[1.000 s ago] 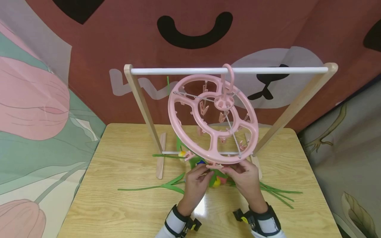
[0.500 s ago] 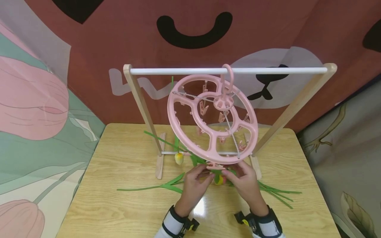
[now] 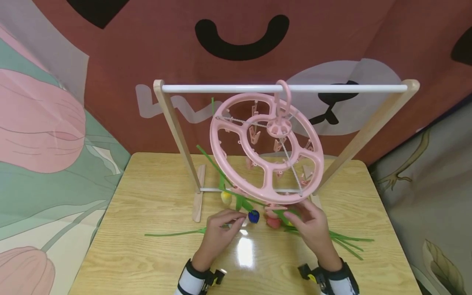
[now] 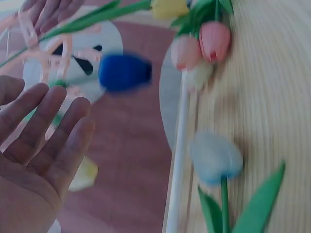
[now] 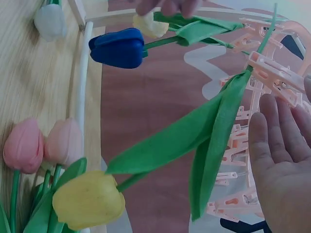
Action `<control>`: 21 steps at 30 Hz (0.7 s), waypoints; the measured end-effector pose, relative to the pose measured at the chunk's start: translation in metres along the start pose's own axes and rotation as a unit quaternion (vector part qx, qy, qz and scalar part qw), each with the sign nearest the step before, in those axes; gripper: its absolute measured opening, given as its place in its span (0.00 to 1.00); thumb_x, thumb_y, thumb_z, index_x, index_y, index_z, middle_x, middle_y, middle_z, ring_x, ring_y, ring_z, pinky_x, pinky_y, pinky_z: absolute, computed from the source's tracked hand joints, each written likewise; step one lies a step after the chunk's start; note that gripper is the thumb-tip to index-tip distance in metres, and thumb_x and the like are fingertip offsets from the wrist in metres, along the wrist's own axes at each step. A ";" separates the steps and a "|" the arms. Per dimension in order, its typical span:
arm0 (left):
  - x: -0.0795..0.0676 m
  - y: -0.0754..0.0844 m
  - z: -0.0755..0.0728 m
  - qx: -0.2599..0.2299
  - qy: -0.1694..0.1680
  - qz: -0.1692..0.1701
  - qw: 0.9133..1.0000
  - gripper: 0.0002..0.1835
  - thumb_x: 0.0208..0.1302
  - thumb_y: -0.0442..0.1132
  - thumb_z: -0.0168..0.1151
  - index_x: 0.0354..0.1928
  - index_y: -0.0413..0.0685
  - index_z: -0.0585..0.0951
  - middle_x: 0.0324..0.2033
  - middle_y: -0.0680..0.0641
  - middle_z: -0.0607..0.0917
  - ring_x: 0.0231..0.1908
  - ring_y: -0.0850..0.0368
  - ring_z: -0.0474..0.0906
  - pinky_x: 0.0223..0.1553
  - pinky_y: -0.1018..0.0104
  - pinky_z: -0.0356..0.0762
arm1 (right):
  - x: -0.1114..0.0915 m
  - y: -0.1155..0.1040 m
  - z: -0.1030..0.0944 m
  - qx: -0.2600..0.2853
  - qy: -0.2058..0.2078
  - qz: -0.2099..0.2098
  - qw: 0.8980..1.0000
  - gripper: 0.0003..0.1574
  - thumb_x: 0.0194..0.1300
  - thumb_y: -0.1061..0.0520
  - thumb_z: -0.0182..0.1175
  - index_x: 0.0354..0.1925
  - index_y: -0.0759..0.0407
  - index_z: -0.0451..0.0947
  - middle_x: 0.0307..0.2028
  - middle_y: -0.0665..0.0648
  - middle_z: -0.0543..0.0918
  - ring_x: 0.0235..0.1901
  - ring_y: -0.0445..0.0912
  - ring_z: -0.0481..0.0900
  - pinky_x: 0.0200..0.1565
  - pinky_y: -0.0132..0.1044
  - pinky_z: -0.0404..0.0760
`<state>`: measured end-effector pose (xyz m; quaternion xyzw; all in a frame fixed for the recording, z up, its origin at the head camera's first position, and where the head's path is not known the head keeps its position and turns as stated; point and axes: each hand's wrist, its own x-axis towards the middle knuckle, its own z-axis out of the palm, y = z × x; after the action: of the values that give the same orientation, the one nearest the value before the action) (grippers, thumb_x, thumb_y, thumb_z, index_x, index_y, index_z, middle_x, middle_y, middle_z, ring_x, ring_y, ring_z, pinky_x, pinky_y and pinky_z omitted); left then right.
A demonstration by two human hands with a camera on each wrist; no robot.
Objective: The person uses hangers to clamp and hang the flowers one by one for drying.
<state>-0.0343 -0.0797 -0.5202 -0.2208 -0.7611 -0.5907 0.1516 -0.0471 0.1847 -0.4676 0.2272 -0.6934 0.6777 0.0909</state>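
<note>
A round pink clip hanger (image 3: 263, 176) hangs by its hook. My right hand (image 3: 313, 223) is at its near rim; in the right wrist view its fingers (image 5: 286, 141) are extended beside a pink clothespin (image 5: 277, 77). That clothespin bites the green stem of a yellow tulip (image 5: 90, 199), whose head hangs down. My left hand (image 3: 221, 231) is lower and to the left, fingers loosely extended and holding nothing. Right of its fingertips hangs a blue tulip (image 3: 253, 216). A pale yellow tulip (image 3: 226, 198) dangles farther left under the rim.
A wooden rack with a white top bar (image 3: 221, 88) carries the hanger, its feet on the wooden table (image 3: 147, 205). Pink tulips (image 4: 215, 41) lie on the table at the right. A white-blue tulip (image 4: 216, 158) lies near my left hand. A printed cloth (image 3: 147, 49) hangs behind.
My left hand has let go at the near clothespin and moved left and down. The blue tulip has come into view and the hanging stems have swung. My right hand has shifted slightly right.
</note>
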 end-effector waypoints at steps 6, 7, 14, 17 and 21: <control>-0.009 -0.013 -0.033 0.037 0.001 -0.023 0.999 0.09 0.69 0.30 0.66 0.47 0.46 0.88 0.43 0.45 0.91 0.41 0.55 0.88 0.42 0.68 0.89 | -0.001 0.001 -0.004 0.008 0.003 -0.004 1.000 0.28 0.60 0.83 0.60 0.60 0.83 0.71 0.58 0.48 0.85 0.58 0.40 0.83 0.60 0.31 0.83; -0.011 -0.016 -0.039 0.049 0.002 -0.028 0.998 0.09 0.70 0.30 0.66 0.48 0.46 0.88 0.43 0.45 0.91 0.42 0.54 0.88 0.43 0.68 0.89 | -0.002 0.001 -0.005 0.006 0.003 -0.004 1.000 0.28 0.60 0.83 0.60 0.59 0.83 0.71 0.57 0.47 0.85 0.57 0.40 0.82 0.60 0.31 0.83; -0.028 -0.032 -0.080 0.177 -0.027 -0.109 0.978 0.17 0.65 0.26 0.67 0.54 0.47 0.86 0.49 0.46 0.89 0.51 0.52 0.86 0.48 0.52 0.88 | -0.004 0.005 -0.012 -0.001 0.021 -0.036 0.999 0.24 0.61 0.84 0.59 0.56 0.85 0.72 0.56 0.47 0.84 0.56 0.38 0.82 0.60 0.29 0.82; -0.037 -0.038 -0.093 0.216 -0.051 -0.162 0.962 0.21 0.61 0.24 0.66 0.57 0.44 0.85 0.52 0.46 0.88 0.57 0.47 0.83 0.55 0.46 0.86 | -0.006 0.006 -0.020 -0.023 0.032 -0.044 0.998 0.22 0.63 0.83 0.57 0.56 0.86 0.71 0.57 0.46 0.84 0.57 0.38 0.82 0.61 0.29 0.81; -0.049 -0.044 -0.107 0.234 -0.067 -0.216 0.946 0.26 0.59 0.23 0.64 0.60 0.42 0.83 0.56 0.43 0.86 0.61 0.41 0.80 0.59 0.41 0.82 | -0.011 0.007 -0.033 -0.124 0.044 -0.041 0.991 0.22 0.64 0.83 0.56 0.57 0.83 0.73 0.59 0.40 0.82 0.59 0.34 0.80 0.64 0.27 0.78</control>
<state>-0.0177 -0.2000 -0.5534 -0.0485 -0.9158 -0.3983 0.0164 -0.0470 0.2191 -0.4769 0.2124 -0.7575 0.5917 0.1760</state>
